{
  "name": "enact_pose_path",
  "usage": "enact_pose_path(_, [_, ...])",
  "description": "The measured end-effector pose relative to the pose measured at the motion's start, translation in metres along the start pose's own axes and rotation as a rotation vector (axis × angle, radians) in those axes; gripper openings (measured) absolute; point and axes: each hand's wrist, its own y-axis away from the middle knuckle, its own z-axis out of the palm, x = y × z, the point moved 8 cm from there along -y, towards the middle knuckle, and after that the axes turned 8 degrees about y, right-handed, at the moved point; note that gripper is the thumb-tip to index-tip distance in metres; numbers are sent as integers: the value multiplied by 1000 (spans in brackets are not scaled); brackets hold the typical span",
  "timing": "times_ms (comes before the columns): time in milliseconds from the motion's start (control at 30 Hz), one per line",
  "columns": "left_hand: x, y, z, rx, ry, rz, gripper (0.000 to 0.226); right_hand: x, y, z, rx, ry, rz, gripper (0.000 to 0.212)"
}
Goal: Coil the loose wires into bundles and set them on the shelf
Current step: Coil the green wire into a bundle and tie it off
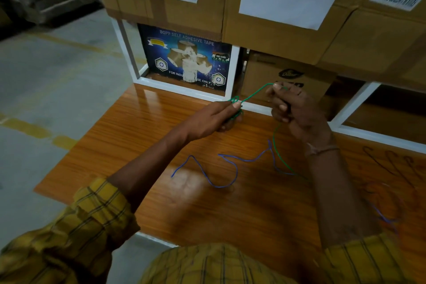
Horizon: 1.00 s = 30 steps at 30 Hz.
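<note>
We see the left hand (222,115) pinching a small coil of the green wire (255,92) between thumb and curled fingers above the wooden tabletop (143,145), while the right hand (291,108) holds the same wire a little further along, fingers curled around it, so a short span runs taut between the two. The rest of the green wire hangs from the right hand to the tabletop, crossing a blue wire (214,168) that lies loose and wavy there, in front of cardboard boxes (276,37).
</note>
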Motion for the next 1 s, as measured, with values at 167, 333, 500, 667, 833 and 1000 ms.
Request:
enact_pose_path(167, [23, 2, 11, -58, 301, 90, 59, 50, -15, -15, 296, 252, 146, 21])
enact_pose_path(333, [37, -4, 6, -22, 596, 146, 70, 96, -1, 21, 175, 322, 244, 27])
enact_pose_path(500, [27, -21, -5, 69, 544, 92, 95, 88, 26, 66, -44, 657, 249, 25])
enact_pose_path(667, [0, -23, -12, 182, -74, -48, 115, 50, 39, 79, -260, 764, 195, 16])
enact_pose_path(833, [-13, -3, 5, 79, -393, -17, 102, -5, 36, 44, -211, 622, 85, 23])
enact_pose_path(1000, [-14, 6, 18, 26, -212, 39, 53, -25, 27, 1, -18, 515, -4, 20])
